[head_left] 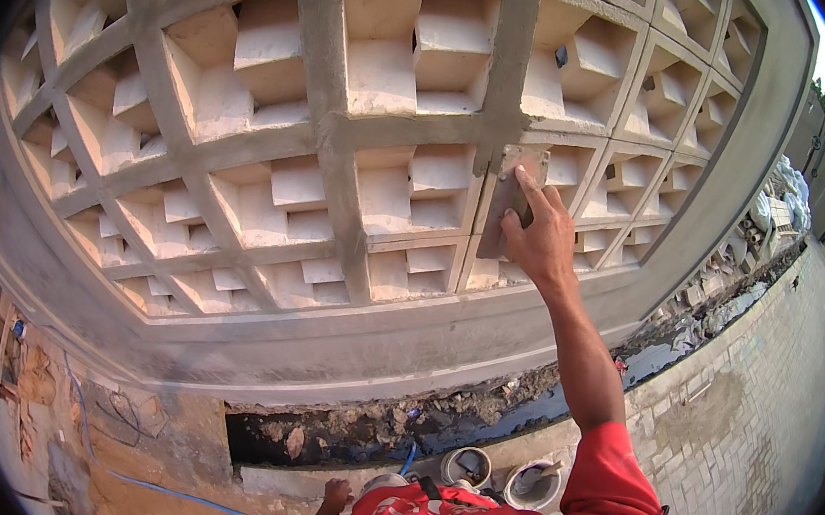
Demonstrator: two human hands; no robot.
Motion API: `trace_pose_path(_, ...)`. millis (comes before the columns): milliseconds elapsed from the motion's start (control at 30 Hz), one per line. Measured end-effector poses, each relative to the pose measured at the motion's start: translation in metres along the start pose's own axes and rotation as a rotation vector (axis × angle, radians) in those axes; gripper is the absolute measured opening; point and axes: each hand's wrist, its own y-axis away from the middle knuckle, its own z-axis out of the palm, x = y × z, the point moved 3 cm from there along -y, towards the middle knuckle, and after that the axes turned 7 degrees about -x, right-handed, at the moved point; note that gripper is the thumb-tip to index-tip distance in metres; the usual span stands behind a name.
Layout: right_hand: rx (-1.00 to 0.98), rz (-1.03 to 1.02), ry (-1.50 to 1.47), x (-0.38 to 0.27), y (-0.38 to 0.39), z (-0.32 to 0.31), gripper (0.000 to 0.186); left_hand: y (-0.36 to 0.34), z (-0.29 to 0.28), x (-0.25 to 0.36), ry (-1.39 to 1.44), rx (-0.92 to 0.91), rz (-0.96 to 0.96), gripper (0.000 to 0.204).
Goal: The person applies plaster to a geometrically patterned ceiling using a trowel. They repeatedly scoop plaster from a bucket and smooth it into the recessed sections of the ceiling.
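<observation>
A pale screen wall of openwork blocks (380, 56) fills the upper view, set in a smooth grey frame. My right arm reaches up to it. In my right hand (542, 232) is a flat metal plastering trowel (506, 187), its plate held against the upright joint between two block columns. The index finger lies stretched along the plate, and the palm hides the handle. Darker grey mortar (444, 133) covers the joints left of and above the trowel; joints to the right look paler, with thin lines. Low beside my body is my left hand (337, 494), its fingers too small to read.
Two buckets stand below me: one (467, 467) with grey contents, another (532, 485) holding mortar and a tool. A dark wet trench (516, 418) runs along the wall's foot. Block paving (713, 435) lies right, rubble (719, 272) beyond. A blue hose (181, 496) crosses the ground left.
</observation>
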Motion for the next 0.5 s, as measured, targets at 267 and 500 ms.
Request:
trace_pose_path(267, 0.047, 0.016, 0.067, -0.008, -0.023, 0.027, 0.059, -0.013, -0.035, -0.005, -0.499, -0.273, 0.807, 0.022)
trace_pose_path(500, -0.115, 0.064, 0.045, 0.008, 0.024, 0.043, 0.060, 0.014, -0.006, 0.012, 0.011, 0.034, -0.056, 0.024)
